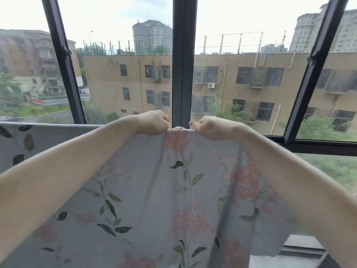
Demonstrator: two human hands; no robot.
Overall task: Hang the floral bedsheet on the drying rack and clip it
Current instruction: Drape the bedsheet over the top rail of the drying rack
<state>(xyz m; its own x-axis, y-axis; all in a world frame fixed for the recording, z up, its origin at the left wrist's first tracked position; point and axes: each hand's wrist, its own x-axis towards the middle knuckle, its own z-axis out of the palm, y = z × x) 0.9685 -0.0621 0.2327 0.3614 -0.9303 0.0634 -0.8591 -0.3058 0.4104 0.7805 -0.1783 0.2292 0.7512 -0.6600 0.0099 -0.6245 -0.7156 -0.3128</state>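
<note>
The floral bedsheet (154,200) is pale grey-blue with pink blossoms and green leaves, and it hangs in front of me, filling the lower half of the view. My left hand (154,122) and my right hand (210,128) grip its top edge close together at the centre, fingers curled over the fold. A small bunch of cloth stands up between the two hands. To the left the sheet's top edge runs level to the frame's border. The drying rack's bar is hidden under the cloth. No clip is in view.
Directly behind the sheet is a large window with dark frames; its central post (184,60) stands just beyond my hands. A dark sill (309,146) runs on the right, with a ledge (301,246) at the lower right. Buildings and trees lie outside.
</note>
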